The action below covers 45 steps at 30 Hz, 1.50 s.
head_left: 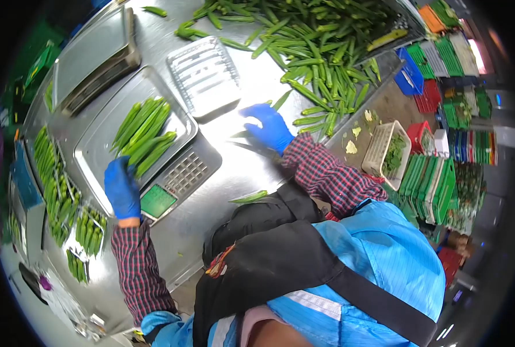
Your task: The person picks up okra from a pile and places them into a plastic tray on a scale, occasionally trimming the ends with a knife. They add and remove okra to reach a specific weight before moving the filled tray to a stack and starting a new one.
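Observation:
Several okra pods (pixel 145 130) lie in a bundle on the steel pan (pixel 87 153) of a digital scale with a keypad (pixel 185 173). My left hand (pixel 122 188), in a blue glove, is at the near end of this bundle, with its fingers and thumb closed around the pod ends. To the right, my right hand (pixel 270 127), also gloved in blue, hovers low over the steel table. Its thumb and fingers are apart, with a bright patch showing between them. Beside it stands a stack of clear plastic trays (pixel 204 75). A single okra (pixel 249 197) lies near the table's front edge.
A large heap of loose okra (pixel 321 58) spreads across the far right of the table (pixel 234 168). Another scale (pixel 93 58) stands at the back left. Filled okra trays (pixel 88 231) line the left side. Crates (pixel 428 185) are stacked on the floor at right.

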Each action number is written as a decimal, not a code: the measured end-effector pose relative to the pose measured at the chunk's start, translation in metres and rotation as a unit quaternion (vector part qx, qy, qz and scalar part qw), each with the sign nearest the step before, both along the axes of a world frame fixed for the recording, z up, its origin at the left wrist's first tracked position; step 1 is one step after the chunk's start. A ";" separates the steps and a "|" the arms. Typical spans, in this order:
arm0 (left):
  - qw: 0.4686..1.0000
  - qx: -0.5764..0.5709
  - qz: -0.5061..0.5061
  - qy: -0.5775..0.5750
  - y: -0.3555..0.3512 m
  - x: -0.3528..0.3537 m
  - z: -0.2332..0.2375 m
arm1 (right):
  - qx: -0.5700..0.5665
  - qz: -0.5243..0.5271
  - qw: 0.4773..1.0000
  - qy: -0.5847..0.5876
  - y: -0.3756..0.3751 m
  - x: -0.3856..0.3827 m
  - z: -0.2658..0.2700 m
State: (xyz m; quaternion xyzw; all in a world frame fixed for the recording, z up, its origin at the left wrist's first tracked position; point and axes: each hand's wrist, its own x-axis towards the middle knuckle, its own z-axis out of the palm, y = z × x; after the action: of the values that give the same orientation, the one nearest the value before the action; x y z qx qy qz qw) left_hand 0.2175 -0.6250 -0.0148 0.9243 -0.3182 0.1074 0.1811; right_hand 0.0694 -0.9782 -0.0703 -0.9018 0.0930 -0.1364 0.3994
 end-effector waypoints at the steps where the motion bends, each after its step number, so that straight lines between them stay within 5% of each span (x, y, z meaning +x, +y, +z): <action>1: 1.000 -0.016 0.008 0.000 0.000 -0.003 0.007 | 0.013 -0.003 1.000 -0.006 0.004 -0.003 0.004; 4: 0.974 -0.147 0.078 0.157 -0.015 -0.021 0.026 | 0.165 0.006 0.985 0.055 0.015 -0.013 0.031; 7: 0.902 -0.280 -0.016 0.329 -0.064 -0.056 0.018 | 0.370 0.081 0.923 0.072 0.028 -0.015 0.038; 9: 0.899 -0.196 -0.086 0.382 -0.112 -0.078 0.026 | 0.490 0.128 0.858 0.083 0.030 -0.017 0.063; 11: 0.847 -0.209 -0.087 0.481 -0.141 -0.095 -0.004 | 0.579 0.062 0.809 0.081 0.027 -0.019 0.056; 15: 0.802 -0.256 -0.103 0.530 -0.183 -0.112 -0.008 | 0.514 -0.068 0.846 0.129 -0.046 -0.030 0.025; 17: 0.803 -0.238 -0.134 0.530 -0.188 -0.112 -0.015 | 0.471 -0.053 0.861 0.184 -0.092 -0.037 0.010; 18: 0.805 -0.216 -0.136 0.535 -0.187 -0.110 -0.015 | 0.250 0.027 0.946 0.203 -0.119 -0.042 -0.011; 19: 0.808 -0.215 -0.133 0.532 -0.187 -0.109 -0.015 | 0.192 -0.010 0.939 0.286 -0.134 -0.042 -0.016; 21: 0.775 -0.212 -0.106 0.585 -0.187 -0.107 -0.016 | -0.003 -0.123 0.964 0.236 -0.153 -0.032 -0.015; 25: 0.766 -0.216 -0.063 0.603 -0.188 -0.112 -0.027 | -0.003 -0.181 0.976 0.121 -0.183 0.018 -0.015; 28: 0.784 -0.197 -0.068 0.585 -0.191 -0.113 -0.019 | -0.276 -0.002 0.954 0.118 -0.201 0.047 -0.026; 32: 0.790 -0.199 -0.052 0.577 -0.194 -0.111 -0.011 | -0.342 0.143 0.920 0.131 -0.195 0.053 -0.023; 37: 0.785 -0.212 -0.064 0.579 -0.194 -0.106 -0.020 | -0.389 0.174 0.889 0.167 -0.197 0.062 -0.022; 40: 0.778 -0.243 -0.072 0.574 -0.193 -0.104 -0.019 | -0.269 0.079 0.957 0.074 -0.193 0.062 0.010; 42: 0.773 -0.262 -0.069 0.574 -0.192 -0.103 -0.020 | -0.026 -0.057 0.998 0.005 -0.187 0.062 0.029; 44: 0.770 -0.265 -0.073 0.576 -0.181 -0.103 -0.015 | 0.241 -0.110 0.953 -0.144 -0.169 0.071 0.063; 45: 0.771 -0.257 -0.072 0.578 -0.176 -0.104 -0.010 | 0.252 -0.096 0.956 -0.115 -0.160 0.071 0.085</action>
State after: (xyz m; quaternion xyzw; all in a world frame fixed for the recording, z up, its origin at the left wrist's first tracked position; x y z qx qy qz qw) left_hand 0.1138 -0.8010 -0.0251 0.7056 -0.1802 -0.3826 0.5685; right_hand 0.1405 -1.1386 0.0146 -0.7367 0.1641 -0.2496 0.6067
